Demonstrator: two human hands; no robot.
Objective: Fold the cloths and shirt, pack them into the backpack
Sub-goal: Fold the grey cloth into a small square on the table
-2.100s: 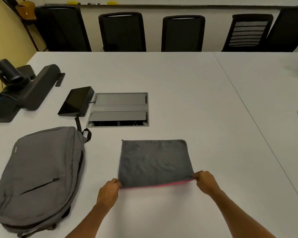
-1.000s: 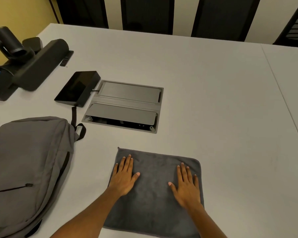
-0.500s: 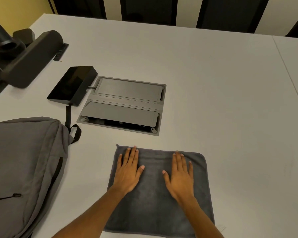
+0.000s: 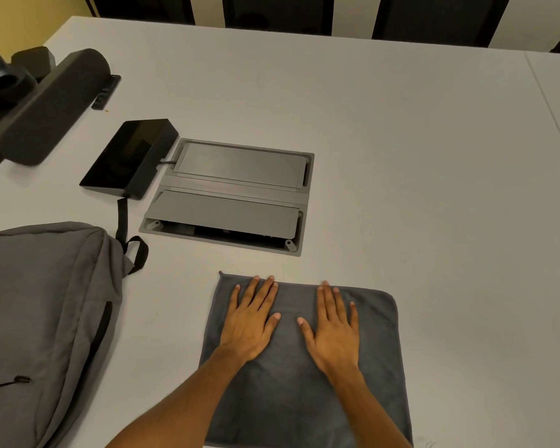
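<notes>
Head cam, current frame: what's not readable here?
- Backpack: cut off by the left and bottom edges; main zip not visible, so open or closed unknown.
- Grey cloth: near edge runs off the bottom; layers under the left hand and right hand are hidden.
- Shirt: not in view.
- Black devices: cropped at the left edge.

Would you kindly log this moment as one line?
left hand: flat on cloth | right hand: flat on cloth | backpack: left, closed

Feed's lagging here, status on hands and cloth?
Left hand and right hand flat on grey cloth, pressing. Grey backpack left of it, looks closed. Nothing in the way.
</notes>
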